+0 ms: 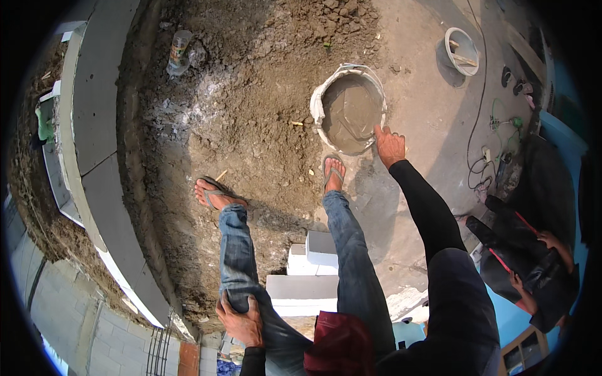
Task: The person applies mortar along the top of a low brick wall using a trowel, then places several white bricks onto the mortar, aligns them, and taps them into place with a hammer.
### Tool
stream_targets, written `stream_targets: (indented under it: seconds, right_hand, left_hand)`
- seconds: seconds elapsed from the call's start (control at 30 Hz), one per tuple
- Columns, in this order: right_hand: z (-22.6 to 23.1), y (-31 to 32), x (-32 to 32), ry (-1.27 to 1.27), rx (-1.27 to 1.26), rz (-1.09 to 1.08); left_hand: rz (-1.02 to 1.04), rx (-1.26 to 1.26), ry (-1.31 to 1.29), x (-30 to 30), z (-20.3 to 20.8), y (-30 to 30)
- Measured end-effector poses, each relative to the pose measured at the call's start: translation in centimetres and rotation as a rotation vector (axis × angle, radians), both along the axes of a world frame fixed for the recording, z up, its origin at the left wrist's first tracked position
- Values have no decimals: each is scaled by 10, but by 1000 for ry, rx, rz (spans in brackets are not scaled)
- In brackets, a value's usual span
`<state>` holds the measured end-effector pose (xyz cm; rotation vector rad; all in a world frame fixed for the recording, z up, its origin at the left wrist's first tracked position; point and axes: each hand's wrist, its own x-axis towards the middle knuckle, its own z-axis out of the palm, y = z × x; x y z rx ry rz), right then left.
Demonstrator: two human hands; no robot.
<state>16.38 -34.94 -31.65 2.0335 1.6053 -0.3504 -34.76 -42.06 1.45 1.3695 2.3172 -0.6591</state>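
A round white bucket [316, 108], its rim crusted with dried mortar, stands on the ground in front of my right foot. Wet grey mortar [351, 113] fills much of it, with a rough, marked surface. At the near right side of the rim is my right hand [390, 146], its fingers bent and hooked onto the edge. My right arm reaches out in a black sleeve. On my left knee rests my left hand [241, 323], thumb apart from the fingers, holding nothing.
A block wall [100, 125] curves along the left. White blocks [302, 287] lie between my legs. A clear plastic cup [180, 53] is on the dirt. At right are a smaller bucket [471, 47], a cable [471, 141] and a person in dark clothes [533, 269].
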Motion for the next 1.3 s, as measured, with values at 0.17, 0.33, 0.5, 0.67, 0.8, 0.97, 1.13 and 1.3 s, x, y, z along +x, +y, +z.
stream_targets:
  seconds: [0.17,0.33,0.5,0.67,0.8,0.97,1.13,1.3]
  right_hand:
    - [-75,-3,-9,51,80,187]
    - [-64,-2,-9,472,-80,-62]
    - [-46,-63,53,755,33,-218]
    - [-44,-92,38,683,37,-350]
    - [-7,-91,21,735,193,-558]
    - [156,32,-37,816,375,-441]
    - [265,188,-165,1077,507,-267]
    - [309,353,-236,961,458,-144]
  left_hand:
    - [-11,-21,-23,22,-8,-9]
    - [-19,-50,35,39,-5,-12]
    - [-49,-85,49,50,-7,-9]
    - [-24,-23,25,56,6,5]
    - [-30,-24,-172,49,21,28]
    - [172,15,-255,30,41,64]
    - [226,70,29,32,13,84]
    - [320,55,-13,23,9,151]
